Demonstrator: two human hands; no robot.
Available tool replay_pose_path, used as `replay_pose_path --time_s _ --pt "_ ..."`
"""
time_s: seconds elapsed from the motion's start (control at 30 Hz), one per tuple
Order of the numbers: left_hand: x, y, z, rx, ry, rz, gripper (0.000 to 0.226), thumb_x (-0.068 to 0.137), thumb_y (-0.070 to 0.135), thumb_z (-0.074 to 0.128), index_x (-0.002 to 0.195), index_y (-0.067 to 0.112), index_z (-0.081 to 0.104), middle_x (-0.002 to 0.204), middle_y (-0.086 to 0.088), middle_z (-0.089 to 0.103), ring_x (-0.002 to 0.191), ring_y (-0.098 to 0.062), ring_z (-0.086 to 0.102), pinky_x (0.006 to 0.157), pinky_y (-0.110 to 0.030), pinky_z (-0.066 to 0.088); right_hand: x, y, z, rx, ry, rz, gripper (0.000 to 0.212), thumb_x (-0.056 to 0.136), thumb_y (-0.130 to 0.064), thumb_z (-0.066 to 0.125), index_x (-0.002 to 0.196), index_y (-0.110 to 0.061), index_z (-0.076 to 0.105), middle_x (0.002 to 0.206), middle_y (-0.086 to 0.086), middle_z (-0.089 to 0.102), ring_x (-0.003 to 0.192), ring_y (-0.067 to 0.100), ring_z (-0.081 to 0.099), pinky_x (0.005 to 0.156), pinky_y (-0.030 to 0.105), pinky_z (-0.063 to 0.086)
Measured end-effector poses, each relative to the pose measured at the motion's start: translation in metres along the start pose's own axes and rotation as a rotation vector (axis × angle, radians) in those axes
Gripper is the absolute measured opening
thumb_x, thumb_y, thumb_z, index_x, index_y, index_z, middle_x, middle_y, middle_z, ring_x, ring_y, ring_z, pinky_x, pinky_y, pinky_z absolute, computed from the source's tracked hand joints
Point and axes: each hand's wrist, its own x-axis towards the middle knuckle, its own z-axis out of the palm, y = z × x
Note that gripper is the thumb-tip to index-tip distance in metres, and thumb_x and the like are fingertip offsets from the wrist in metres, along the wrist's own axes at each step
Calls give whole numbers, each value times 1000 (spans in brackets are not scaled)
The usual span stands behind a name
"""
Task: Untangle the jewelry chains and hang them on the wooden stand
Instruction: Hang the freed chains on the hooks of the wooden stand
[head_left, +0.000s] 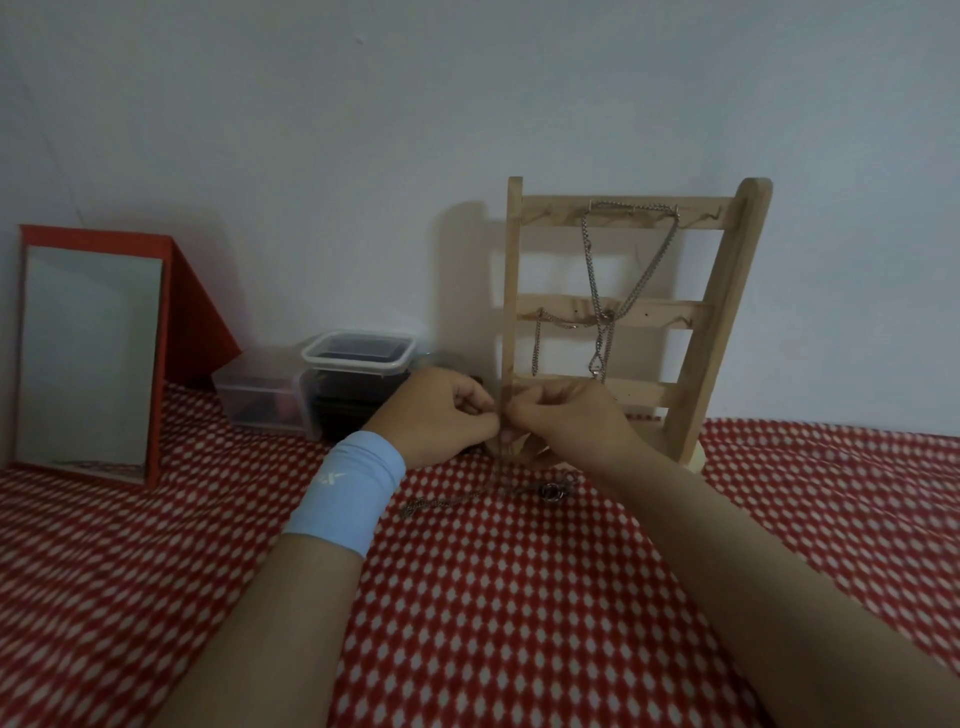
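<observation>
A wooden ladder-shaped stand (727, 291) leans against the wall on a red-and-white cloth. A long silver chain (592, 270) hangs from hooks on its top rail, and a shorter chain (537, 338) from the middle rail. My left hand (441, 415) and my right hand (566, 421) meet fingertip to fingertip in front of the stand's lower left post, both pinching a thin chain. That chain drops to the cloth, where its loose end (441, 503) and a ring clasp (551, 490) lie. A light blue wristband is on my left wrist.
A mirror in a red frame (88, 353) stands at the left. Two clear plastic boxes (358, 358) with dark contents sit behind my left hand, by the wall. The patterned cloth (519, 597) covers the whole surface.
</observation>
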Motion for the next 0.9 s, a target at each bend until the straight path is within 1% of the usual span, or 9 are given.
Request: replay_pose_path --time_s 0.1,0.27,0.4,0.5,0.6,0.7,0.77,0.83,0.9 --pt "0 -1 2 35 14 27 7 81 21 70 82 26 74 78 13 71 73 4 64 74 -18 52 -2 -2 -2 -86 -5 -27 19 95 -10 64 86 3 74 78 15 76 53 14 64 53 29 55" --pt "0 3 0 -17 90 96 16 87 16 59 74 24 65 67 17 60 62 5 54 64 -15 47 -1 -5 -9 -218 -257 138 25 101 -21 51 91 -6 69 75 4 71 57 16 63 52 28 51" --pt "6 19 -2 -794 50 -176 31 94 4 33 68 14 47 70 -2 52 63 -13 47 60 -28 49 0 1 -10 -228 -296 204 33 102 -30 45 83 -11 64 65 0 63 53 16 53 52 28 39" --pt "5 12 -8 -1093 -45 -134 28 94 9 26 69 17 36 62 0 42 59 -16 40 63 -29 43 3 2 -9 -80 -273 233 38 105 -27 30 77 -14 52 61 -1 52 50 15 41 49 27 33" --pt "3 0 -10 -1023 -41 -165 31 95 8 25 69 15 37 48 3 30 51 -15 34 74 -34 45 6 3 -10 -7 -287 175 37 107 -26 26 80 -11 47 62 0 51 50 15 42 48 28 33" --pt "3 -1 -13 -943 1 -185 34 97 4 25 67 13 40 42 5 25 44 -14 33 81 -36 52 6 4 -15 -90 -262 37 38 109 -29 34 85 -9 55 71 3 58 56 15 51 52 29 40" --pt "1 0 -17 -1014 -52 -213 31 96 8 27 69 15 40 42 6 22 40 -12 27 59 -30 56 8 5 -17 -75 -243 7 41 109 -36 40 95 -5 63 75 1 61 63 13 57 57 27 47" --pt "-1 -1 -22 -1023 -110 -212 28 95 11 29 71 16 42 42 7 21 38 -10 21 47 -24 46 10 6 -18 109 -264 48 37 108 -34 44 103 -3 64 79 1 62 70 13 59 65 26 51" --pt "-3 -3 -25 -996 -152 -222 29 94 13 30 69 18 43 43 7 21 38 -8 18 40 -20 32 10 3 -16 402 -336 98 30 108 -29 44 93 -9 62 83 3 61 77 16 60 76 31 51"
